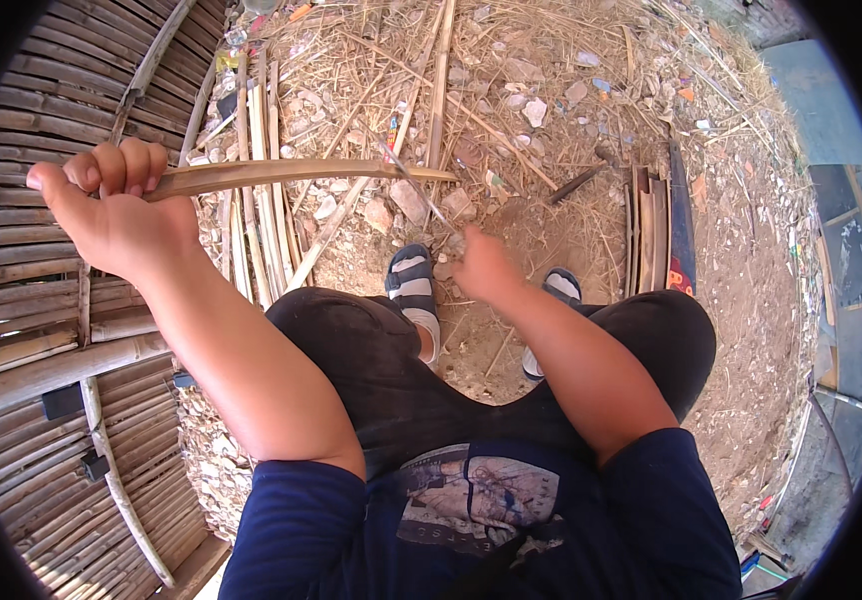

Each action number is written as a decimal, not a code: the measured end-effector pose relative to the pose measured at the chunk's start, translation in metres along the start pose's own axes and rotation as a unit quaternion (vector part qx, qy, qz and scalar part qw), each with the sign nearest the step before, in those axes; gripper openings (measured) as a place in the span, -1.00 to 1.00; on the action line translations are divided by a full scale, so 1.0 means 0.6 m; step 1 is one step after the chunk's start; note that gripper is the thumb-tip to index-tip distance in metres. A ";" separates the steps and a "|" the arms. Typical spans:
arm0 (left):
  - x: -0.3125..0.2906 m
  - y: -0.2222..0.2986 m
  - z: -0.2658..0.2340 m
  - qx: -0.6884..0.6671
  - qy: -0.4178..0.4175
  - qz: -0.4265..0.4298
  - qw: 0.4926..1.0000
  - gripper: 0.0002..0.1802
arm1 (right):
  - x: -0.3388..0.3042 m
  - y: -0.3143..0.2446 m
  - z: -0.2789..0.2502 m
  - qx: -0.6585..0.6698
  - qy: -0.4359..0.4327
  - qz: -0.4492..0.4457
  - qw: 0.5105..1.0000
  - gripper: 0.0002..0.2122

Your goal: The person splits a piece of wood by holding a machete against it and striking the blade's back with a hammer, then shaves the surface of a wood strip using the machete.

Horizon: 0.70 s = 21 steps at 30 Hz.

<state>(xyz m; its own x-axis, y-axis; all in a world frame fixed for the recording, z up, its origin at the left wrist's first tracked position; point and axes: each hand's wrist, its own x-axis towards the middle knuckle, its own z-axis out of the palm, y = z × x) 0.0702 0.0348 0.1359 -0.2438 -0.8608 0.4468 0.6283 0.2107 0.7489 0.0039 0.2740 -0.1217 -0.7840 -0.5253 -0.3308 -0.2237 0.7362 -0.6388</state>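
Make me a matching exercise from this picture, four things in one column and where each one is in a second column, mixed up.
Things:
1. bamboo strip
2. knife
3. stack of flat slats
4. woven bamboo panel

Places:
A. flat on the ground to the person's right, beyond the right knee
B. in the grip of the raised left hand, reaching across toward the middle
C. along the person's left side, filling the left edge of the view
D. thin blade above the right hand, against the strip's far end

Pairs: 1-B, 2-D, 3-A, 4-C

Outdoor bamboo-working yard, bamboo slat wall, straw-littered dirt
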 end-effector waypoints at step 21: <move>0.014 -0.004 -0.020 -0.011 0.024 -0.005 1.000 -0.43 | -0.017 -0.065 -0.049 0.104 -0.004 -0.076 0.992 -0.61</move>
<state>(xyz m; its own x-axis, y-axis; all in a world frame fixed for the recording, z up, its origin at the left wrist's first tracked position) 0.0752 0.0216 0.1319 -0.2140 -0.8845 0.4145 0.6430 0.1920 0.7415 0.0037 0.2632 -0.0729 -0.7456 -0.6272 -0.2252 -0.2139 0.5454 -0.8104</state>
